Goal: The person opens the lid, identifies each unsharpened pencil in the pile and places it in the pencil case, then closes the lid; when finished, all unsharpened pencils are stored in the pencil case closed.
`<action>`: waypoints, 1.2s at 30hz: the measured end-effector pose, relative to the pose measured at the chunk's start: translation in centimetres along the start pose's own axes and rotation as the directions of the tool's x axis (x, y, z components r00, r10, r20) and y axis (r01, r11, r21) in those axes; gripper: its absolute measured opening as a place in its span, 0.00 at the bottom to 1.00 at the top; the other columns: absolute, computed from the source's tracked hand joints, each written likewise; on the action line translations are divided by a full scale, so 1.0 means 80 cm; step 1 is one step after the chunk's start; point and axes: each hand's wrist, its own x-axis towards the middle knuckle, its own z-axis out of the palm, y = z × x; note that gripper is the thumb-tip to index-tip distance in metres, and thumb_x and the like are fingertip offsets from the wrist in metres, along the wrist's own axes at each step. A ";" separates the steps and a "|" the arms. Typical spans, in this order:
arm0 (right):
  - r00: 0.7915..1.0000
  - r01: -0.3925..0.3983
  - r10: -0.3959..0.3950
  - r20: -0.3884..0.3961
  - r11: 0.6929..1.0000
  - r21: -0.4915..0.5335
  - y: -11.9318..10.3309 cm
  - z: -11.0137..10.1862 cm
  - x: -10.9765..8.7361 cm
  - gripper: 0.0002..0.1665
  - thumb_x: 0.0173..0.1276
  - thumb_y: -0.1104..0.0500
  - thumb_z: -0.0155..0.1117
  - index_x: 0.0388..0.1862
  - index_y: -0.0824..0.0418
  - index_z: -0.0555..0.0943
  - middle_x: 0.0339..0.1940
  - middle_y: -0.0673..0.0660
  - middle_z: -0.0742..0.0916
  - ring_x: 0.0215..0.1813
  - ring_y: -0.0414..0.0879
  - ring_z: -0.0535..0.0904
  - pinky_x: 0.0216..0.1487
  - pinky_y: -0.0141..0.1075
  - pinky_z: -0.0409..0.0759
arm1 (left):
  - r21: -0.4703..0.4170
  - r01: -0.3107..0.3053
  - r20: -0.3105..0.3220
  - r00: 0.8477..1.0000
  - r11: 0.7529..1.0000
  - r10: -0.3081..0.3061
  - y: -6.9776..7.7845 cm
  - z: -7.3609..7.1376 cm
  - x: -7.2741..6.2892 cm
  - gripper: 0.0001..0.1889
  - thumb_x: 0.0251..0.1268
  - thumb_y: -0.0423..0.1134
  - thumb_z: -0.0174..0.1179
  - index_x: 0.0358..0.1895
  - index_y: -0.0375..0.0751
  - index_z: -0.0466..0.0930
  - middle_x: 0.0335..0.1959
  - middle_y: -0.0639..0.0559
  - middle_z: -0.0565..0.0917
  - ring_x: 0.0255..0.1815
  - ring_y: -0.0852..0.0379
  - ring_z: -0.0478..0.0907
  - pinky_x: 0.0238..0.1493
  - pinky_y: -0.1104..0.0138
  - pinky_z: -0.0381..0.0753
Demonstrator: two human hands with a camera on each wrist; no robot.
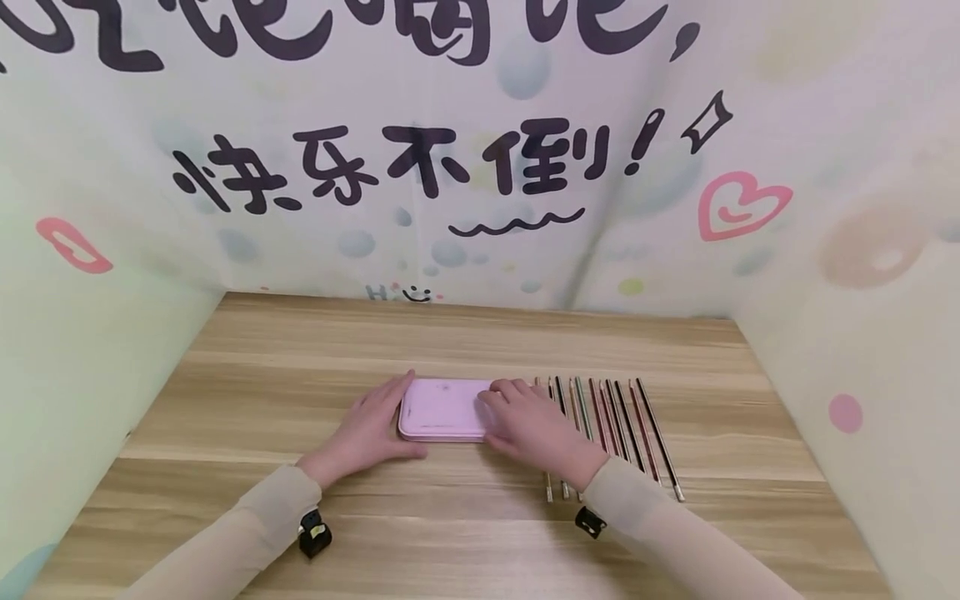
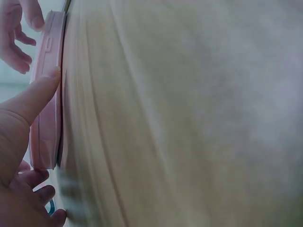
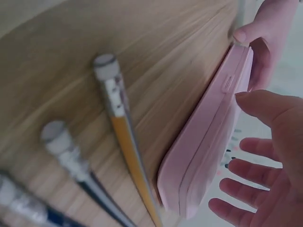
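Observation:
A closed pink pencil case (image 1: pixel 442 410) lies flat on the wooden table, its latch (image 3: pixel 228 83) on the front side. At its left end is my left hand (image 1: pixel 367 425), fingers along that end and thumb extended by the front corner. My right hand (image 1: pixel 528 421) is over the right end. In the right wrist view its thumb is at the lid's edge by the latch, while the other fingers are spread and loosely bent above the lid. Several pencils (image 1: pixel 647 429) lie side by side to the right, some partly hidden beneath my right hand and wrist.
The wooden table (image 1: pixel 300 350) meets a printed backdrop (image 1: pixel 450 267) at the back, with pale walls on both sides. Pencils with white eraser ends (image 3: pixel 106 67) lie close to the case's right end. Dark wrist devices (image 1: pixel 315 533) hang below both sleeves.

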 end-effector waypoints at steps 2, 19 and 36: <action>1.000 -0.002 0.002 0.009 1.000 -0.009 -0.003 0.001 0.004 0.32 0.68 0.45 0.74 0.66 0.57 0.79 0.62 0.57 0.83 0.63 0.55 0.79 0.65 0.53 0.81 | -0.001 0.003 -0.006 1.000 1.000 -0.003 -0.002 0.000 0.003 0.63 0.50 0.57 0.81 0.82 0.31 0.53 0.79 0.30 0.64 0.78 0.31 0.61 0.75 0.31 0.59; 0.996 0.081 -0.082 -0.019 0.995 -0.058 -0.020 0.010 0.018 0.27 0.68 0.48 0.76 0.59 0.58 0.80 0.59 0.56 0.84 0.60 0.54 0.81 0.61 0.48 0.84 | -0.044 0.016 0.005 1.000 0.999 -0.016 -0.005 -0.005 0.008 0.63 0.48 0.56 0.82 0.81 0.29 0.54 0.78 0.32 0.67 0.76 0.32 0.66 0.75 0.34 0.61; 0.998 0.056 -0.057 0.003 0.977 -0.208 -0.039 0.011 0.021 0.27 0.65 0.49 0.77 0.56 0.62 0.81 0.51 0.57 0.85 0.52 0.53 0.83 0.51 0.41 0.87 | -0.059 0.013 -0.002 1.000 0.998 -0.013 -0.011 0.002 0.016 0.57 0.46 0.55 0.83 0.76 0.31 0.63 0.72 0.35 0.75 0.71 0.35 0.72 0.74 0.35 0.61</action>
